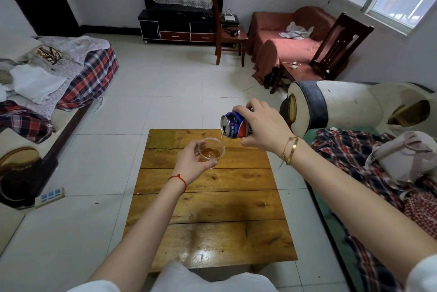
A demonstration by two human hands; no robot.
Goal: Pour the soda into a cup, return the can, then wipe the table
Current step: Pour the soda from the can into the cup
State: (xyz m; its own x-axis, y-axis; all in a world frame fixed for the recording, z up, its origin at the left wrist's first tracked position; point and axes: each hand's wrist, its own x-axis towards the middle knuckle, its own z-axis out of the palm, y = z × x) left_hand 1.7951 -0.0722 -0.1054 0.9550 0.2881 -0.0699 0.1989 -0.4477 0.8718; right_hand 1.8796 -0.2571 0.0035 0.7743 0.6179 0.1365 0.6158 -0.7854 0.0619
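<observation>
Wooden table: low, plank top, glossy patch near the person's edge. No cloth for wiping is seen on it. Both task objects are held above its far half, neither resting on the wood.

Right hand: closed around the rear half of the soda can, fingers over the top, thumb beneath. The can lies almost on its side, mouth end pointing left and slightly down, toward the cup. A thin stream appears to leave the rim, though it is too fine to be sure.

Can, handling judgement: thin aluminium, stiff enough when gripped round the barrel, but it would dent under a hard squeeze. Probably slick if cold or wet. Weight drops as it empties, so the tilt likely needs increasing. The mid-barrel grip, clear of the opening, looks the correct one.

Left hand: wrapped round the near side of the clear plastic cup, fingertips on the wall. The cup is upright or nearly so, with amber soda and bubbles in its lower part.

Cup, handling judgement: light, soft-walled, deforms easily; a gentle hold low on the wall is safest, and it gets heavier as it fills.

Relation: can mouth is just up and right of the cup rim, close but not touching. Pouring step under way; return and wipe not yet done.
</observation>
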